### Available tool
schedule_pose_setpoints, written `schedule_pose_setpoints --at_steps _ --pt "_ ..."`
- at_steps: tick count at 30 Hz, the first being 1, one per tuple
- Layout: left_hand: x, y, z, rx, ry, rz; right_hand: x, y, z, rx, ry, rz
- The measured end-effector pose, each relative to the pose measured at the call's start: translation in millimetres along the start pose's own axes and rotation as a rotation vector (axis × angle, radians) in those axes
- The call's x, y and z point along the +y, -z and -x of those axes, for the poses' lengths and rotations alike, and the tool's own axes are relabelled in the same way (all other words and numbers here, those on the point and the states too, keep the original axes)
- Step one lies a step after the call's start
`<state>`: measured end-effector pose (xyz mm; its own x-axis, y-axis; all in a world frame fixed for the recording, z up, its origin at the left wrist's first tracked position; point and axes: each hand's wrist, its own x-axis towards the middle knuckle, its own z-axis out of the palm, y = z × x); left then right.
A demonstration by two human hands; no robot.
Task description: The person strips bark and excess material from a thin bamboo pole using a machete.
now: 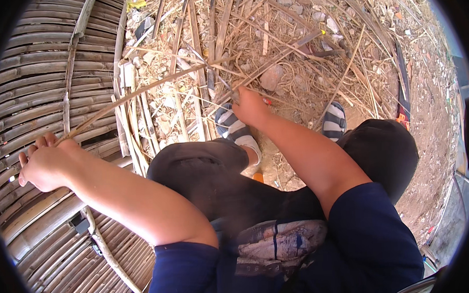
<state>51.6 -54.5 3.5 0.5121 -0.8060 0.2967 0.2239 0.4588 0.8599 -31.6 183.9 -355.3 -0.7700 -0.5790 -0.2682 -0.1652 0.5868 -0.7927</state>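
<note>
My left hand [49,162] is stretched out to the left, gripping one end of a long, thin bamboo strip [133,94] between thumb and fingers. The strip slants up to the right, and its far end meets a slim blade. That blade belongs to a knife [221,80], whose grip end is in my closed right hand [250,108], in front of my left foot. It points up and to the left, away from me. Most of the knife's handle is hidden by my fingers.
A slatted bamboo wall or platform [38,76] fills the left side. Split bamboo pieces, dry straw and stones litter the ground ahead, with a large rounded stone [272,78] near my right hand. My sandalled feet [334,122] stand among them. A dark long strip [402,81] lies at the right.
</note>
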Motion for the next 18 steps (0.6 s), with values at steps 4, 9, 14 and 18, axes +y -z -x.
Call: schedule_pose_setpoints --at_steps 4,9,14,18 --pt "3 -5 10 -0.021 0.001 0.013 -33 2 14 0.008 0.001 -0.043" --pt "7 -3 8 -0.018 -0.003 0.033 -93 17 31 -0.073 0.363 -0.152" --pt "-6 -1 3 -0.006 -0.002 -0.036 1 -7 6 -0.005 0.058 -0.036" --pt "-8 -1 -6 0.037 0.027 -0.048 -4 11 -3 0.019 -0.015 0.022"
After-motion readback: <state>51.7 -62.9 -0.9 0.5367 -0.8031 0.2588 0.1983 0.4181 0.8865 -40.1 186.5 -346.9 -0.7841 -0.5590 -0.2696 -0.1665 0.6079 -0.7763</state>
